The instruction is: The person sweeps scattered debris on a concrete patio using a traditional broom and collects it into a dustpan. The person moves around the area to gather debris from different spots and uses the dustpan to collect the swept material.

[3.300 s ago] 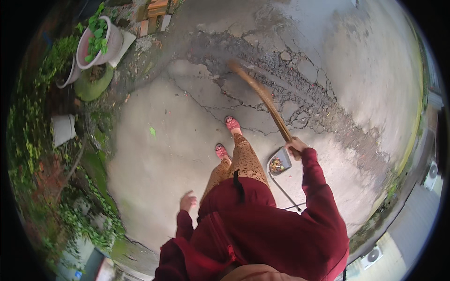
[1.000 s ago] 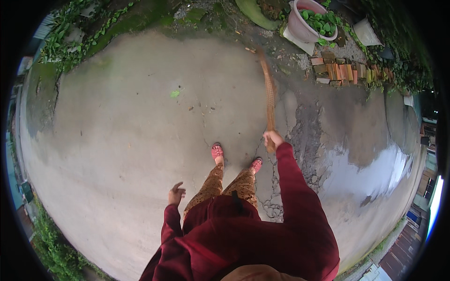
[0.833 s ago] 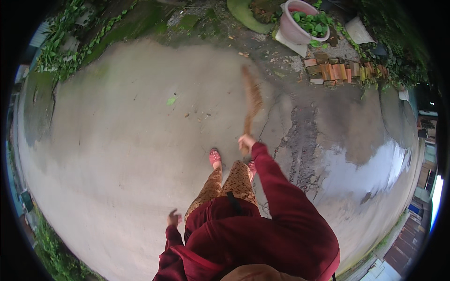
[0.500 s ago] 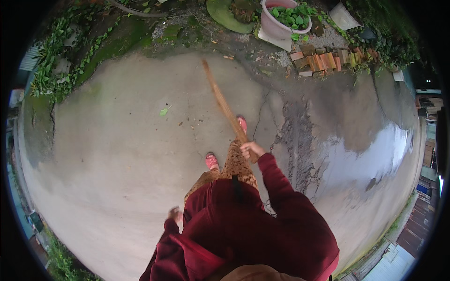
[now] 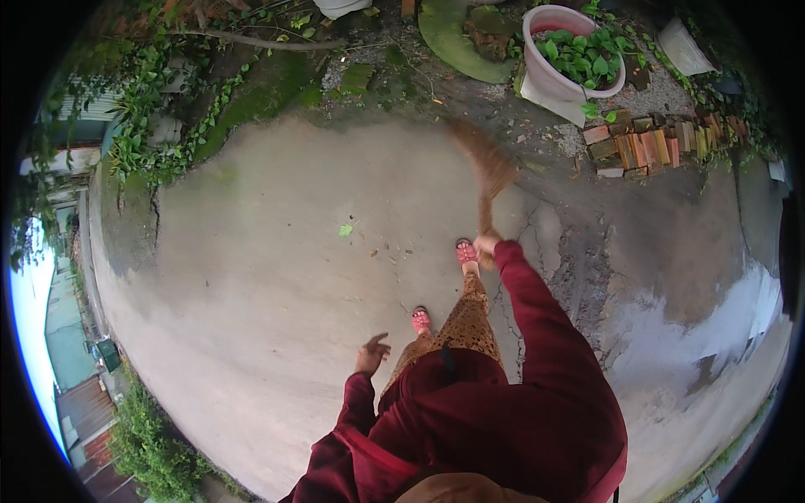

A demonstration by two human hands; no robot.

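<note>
In my right hand [image 5: 486, 244] is the handle of a brown straw broom [image 5: 491, 172], my fingers wrapped round it. The broom reaches away from me, its fanned bristles blurred by motion near the dirt edge of the concrete. My left hand [image 5: 371, 354] hangs beside my left thigh with its fingers apart and holds nothing. Below are my feet in pink sandals [image 5: 421, 319] on the concrete. A green leaf [image 5: 346, 229] and several small brown leaf bits [image 5: 375, 252] lie left of the broom.
A pink tub with a leafy plant [image 5: 534, 52] stands at the far right, with stacked bricks [image 5: 639, 149] beside it. Wet, shiny concrete [image 5: 729, 306] lies right of a cracked, broken strip [image 5: 584, 268]. Greenery [image 5: 138, 138] borders the far left.
The broom has swung and turned so that its wide bristles now show at the far side. My right arm reaches farther forward. My left hand has come up and forward.
</note>
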